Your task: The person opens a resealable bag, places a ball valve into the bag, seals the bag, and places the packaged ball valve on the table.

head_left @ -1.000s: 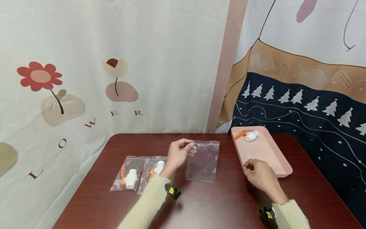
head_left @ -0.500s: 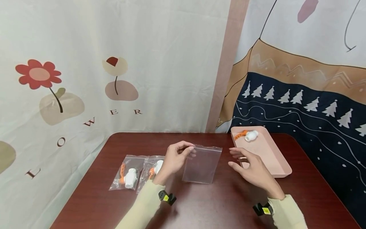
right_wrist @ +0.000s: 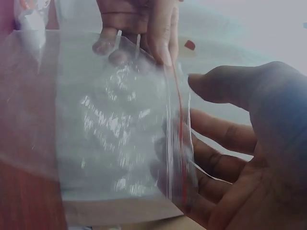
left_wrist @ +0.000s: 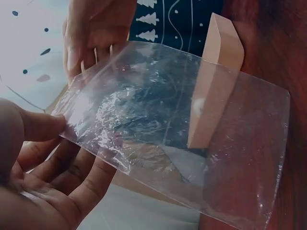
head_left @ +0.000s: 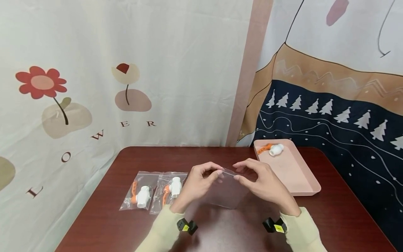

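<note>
A clear zip-lock bag [head_left: 221,196] hangs above the table between both hands. My left hand [head_left: 199,183] pinches its top edge between thumb and fingers; in the left wrist view that thumb lies on the film of the bag [left_wrist: 158,110]. My right hand [head_left: 264,179] is at the opposite top corner. In the right wrist view, its fingers [right_wrist: 225,132] reach behind the bag's red zip line, while the thumb stands off the edge. The bag looks flat, with nothing inside.
Two clear bags, each with a white ball valve [head_left: 143,196] with an orange handle, lie at the left on the dark red table [head_left: 233,234]. A pink tray [head_left: 294,173] at the back right holds another such valve [head_left: 276,149]. A printed curtain [head_left: 195,70] hangs behind.
My right hand has moved left from beside the tray to the bag's top corner. The left hand has kept its pinch, and the bag has tilted with its top edge towards me.
</note>
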A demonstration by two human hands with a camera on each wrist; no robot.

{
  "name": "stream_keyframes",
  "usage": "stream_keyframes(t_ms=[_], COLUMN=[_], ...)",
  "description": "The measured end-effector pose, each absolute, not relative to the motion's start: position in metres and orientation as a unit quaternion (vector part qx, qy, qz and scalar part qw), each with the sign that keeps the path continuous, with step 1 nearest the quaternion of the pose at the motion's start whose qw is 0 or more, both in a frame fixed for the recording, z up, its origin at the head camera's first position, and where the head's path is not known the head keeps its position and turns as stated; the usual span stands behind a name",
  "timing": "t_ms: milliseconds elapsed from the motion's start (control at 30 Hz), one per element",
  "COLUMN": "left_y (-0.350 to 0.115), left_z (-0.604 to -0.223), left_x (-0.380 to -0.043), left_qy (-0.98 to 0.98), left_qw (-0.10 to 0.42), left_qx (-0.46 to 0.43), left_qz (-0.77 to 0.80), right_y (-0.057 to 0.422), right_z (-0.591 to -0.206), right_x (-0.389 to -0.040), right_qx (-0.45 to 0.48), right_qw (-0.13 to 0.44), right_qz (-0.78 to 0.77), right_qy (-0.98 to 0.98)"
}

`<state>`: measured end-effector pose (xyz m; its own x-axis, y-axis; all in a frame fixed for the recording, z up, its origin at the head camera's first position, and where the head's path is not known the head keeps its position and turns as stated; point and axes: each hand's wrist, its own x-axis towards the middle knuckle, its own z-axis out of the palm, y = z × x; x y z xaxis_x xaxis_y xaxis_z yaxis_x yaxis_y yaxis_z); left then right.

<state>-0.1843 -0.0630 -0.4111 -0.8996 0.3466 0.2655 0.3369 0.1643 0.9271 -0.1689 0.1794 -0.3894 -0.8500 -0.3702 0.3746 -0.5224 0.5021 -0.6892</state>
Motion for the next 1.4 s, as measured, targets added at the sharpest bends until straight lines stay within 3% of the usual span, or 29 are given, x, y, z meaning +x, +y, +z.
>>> stream_keyframes(t_ms=[300, 700, 967, 1133, 1400], left_y=[-0.058, -0.061, -0.058, -0.055, -0.050], left_z=[-0.405, -0.406, -0.408, -0.409, -0.407], left_x=[-0.182, -0.183, -0.181, -0.180, -0.174], left_qy=[0.765, 0.767, 0.766, 0.779, 0.793], left_qw=[0.011, -0.003, -0.003, -0.059, -0.207], left_qx=[0.243, 0.225, 0.238, 0.219, 0.190], left_qz=[0.596, 0.601, 0.598, 0.584, 0.540], right_y=[0.175, 0.178, 0.174, 0.174, 0.173], right_z=[-0.385, -0.388, -0.392, -0.392, -0.391], right_x=[-0.168, -0.171, -0.172, -0.170, -0.168], right_qx=[0.269, 0.294, 0.290, 0.275, 0.240], right_qw=[0.089, 0.028, 0.039, 0.042, 0.051], right_qz=[0.408, 0.389, 0.394, 0.395, 0.413], right_qy=[-0.868, -0.873, -0.872, -0.875, -0.877])
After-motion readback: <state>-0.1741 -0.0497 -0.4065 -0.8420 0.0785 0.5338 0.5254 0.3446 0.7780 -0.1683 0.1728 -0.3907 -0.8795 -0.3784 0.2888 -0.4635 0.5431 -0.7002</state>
